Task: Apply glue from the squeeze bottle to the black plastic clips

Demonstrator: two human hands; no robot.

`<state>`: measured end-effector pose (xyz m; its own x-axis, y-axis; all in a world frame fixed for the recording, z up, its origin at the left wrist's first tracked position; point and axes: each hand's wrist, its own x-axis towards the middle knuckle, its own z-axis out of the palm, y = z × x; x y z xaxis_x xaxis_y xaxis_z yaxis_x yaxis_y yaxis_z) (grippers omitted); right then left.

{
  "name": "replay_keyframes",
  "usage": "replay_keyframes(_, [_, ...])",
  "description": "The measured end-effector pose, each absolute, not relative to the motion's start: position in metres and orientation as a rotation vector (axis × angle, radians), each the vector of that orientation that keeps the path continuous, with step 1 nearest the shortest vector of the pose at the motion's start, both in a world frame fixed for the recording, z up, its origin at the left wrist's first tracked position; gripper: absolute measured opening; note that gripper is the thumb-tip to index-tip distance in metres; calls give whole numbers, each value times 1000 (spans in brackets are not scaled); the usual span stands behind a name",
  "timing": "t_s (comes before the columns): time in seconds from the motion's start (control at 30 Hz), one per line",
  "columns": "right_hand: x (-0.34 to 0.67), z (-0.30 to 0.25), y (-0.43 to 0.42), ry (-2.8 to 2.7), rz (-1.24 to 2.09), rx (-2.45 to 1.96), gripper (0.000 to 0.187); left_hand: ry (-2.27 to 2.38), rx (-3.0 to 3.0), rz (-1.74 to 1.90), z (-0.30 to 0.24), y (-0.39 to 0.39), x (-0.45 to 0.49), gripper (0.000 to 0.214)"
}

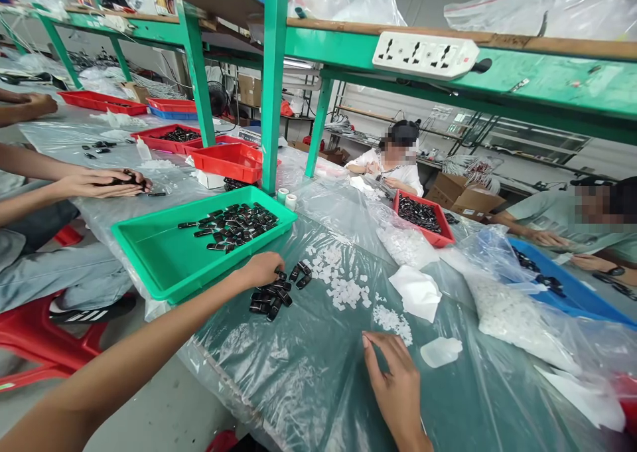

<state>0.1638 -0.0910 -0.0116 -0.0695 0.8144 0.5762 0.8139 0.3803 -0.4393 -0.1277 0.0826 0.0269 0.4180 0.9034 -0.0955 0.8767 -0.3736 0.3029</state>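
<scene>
My left hand (263, 269) reaches over the near side of a pile of small black rectangular pieces (271, 299). Its fingers are curled, with a black piece at the fingertips; the grip is partly hidden. A few more black pieces lie just right of it. My right hand (395, 382) is low over the plastic-covered table, thumb and forefinger tips brought together. Whatever is in that pinch is too small to make out. Just beyond it are tiny white pieces (393, 322), and further off are flat white squares (348, 291). To its right lies a translucent white bottle (441, 352).
A green tray (149, 266) of black pieces stands at left. A green shelf post (275, 87) rises behind it. Crumpled white paper (415, 293), a bag of white pieces (522, 319), and red (445, 241) and blue (592, 306) trays sit right. Co-workers' hands work around the table.
</scene>
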Motion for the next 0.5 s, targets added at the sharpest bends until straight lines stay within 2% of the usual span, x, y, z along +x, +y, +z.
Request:
replay_keyframes(0.27, [163, -8, -93, -1907, -39, -1385, 15, 1457, 2341, 414, 29, 71, -124, 20])
replay_keyframes(0.5, [178, -2, -94, -1842, -192, -1302, 20, 1025, 2248, 612, 50, 49, -85, 25])
